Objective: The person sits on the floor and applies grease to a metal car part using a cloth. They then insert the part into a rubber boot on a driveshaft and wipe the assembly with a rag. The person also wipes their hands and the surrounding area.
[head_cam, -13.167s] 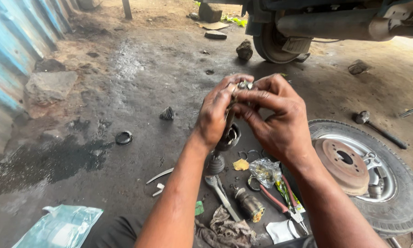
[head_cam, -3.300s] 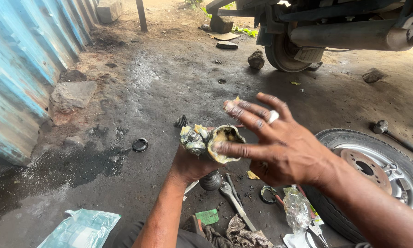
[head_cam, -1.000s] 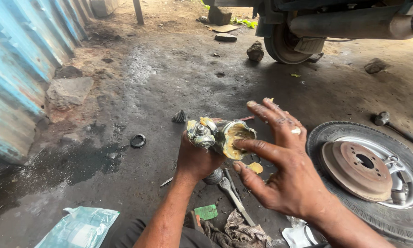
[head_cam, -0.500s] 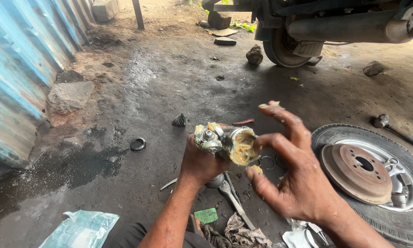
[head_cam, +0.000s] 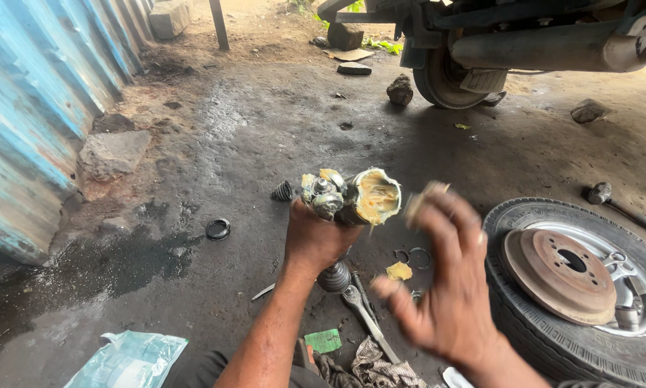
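Left hand: clenched around a greasy joint housing, which is held up over the middle of the scene above the concrete floor.
Joint housing: open end is turned to the right and packed with yellowish grease, metal bits are seen on its left end.
Right hand: blurred, fingers spread and nothing gripped, parked just right of the housing; contact can't be told.
Floor stuff: a wrench and a dark rubber boot are laid right under the left wrist, rags nearer.
Right side: a wheel with brake disc is laid flat.
Left side: blue corrugated wall, black ring near it.
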